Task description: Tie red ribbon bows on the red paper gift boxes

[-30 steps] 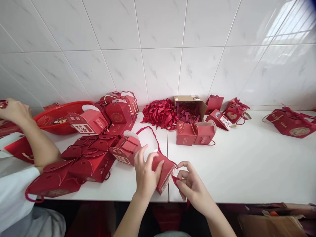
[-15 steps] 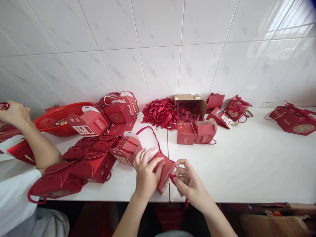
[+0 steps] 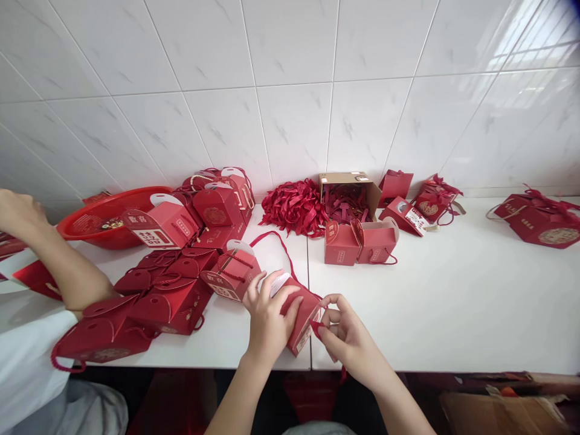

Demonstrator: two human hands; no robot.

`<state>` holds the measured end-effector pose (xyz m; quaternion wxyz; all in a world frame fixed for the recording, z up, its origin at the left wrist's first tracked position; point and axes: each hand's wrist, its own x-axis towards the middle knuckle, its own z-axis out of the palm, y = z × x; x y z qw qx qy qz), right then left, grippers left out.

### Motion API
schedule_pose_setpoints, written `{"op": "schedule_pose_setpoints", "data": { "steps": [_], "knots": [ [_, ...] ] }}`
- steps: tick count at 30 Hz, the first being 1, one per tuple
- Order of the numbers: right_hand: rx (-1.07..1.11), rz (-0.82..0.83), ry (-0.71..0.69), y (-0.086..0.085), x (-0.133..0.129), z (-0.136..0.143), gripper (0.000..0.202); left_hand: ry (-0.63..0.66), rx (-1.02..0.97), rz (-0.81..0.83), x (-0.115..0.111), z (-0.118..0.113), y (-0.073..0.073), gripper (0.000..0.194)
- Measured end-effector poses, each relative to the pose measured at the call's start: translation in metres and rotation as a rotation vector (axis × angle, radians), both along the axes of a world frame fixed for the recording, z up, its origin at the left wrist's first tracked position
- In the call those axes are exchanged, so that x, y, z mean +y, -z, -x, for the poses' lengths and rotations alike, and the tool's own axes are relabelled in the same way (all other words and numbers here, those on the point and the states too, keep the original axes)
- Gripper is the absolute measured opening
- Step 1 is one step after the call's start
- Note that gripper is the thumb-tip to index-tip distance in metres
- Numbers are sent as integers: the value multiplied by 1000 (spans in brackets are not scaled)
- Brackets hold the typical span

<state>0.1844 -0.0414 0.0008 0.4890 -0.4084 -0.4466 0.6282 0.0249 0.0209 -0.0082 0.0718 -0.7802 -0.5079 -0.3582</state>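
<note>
A small red cardboard gift box (image 3: 308,311) sits at the near edge of the white counter (image 3: 444,290), set askew over the seam between two tabletop sections. Its broad side is a plain, matte, slightly pinkish red with crisp creases; a pale printed panel with red characters shows on the end nearest the person, partly cut off from view, and a white inner flap peeks out at the far end, beside the fingers. The left hand (image 3: 270,314) grips the box from the left, fingers spread across it and thumb pressed on the red side. The right hand (image 3: 339,329), fingers curled, pinches a pointed end of dark red ribbon (image 3: 284,246) at the box's right corner. More ribbon curves in a loose arc over the counter behind the box; whether it is one piece with the pinched end is hidden. Just left stands a rope-handled box (image 3: 233,273), pale lettering on its front.
</note>
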Motion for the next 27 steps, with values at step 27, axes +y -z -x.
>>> {"op": "schedule_pose_setpoints", "data": {
  "steps": [27],
  "knots": [
    [-504, -400, 310, -6, 9, -3, 30, 251, -6, -297, -3, 13, -32, 20]
  ]
}}
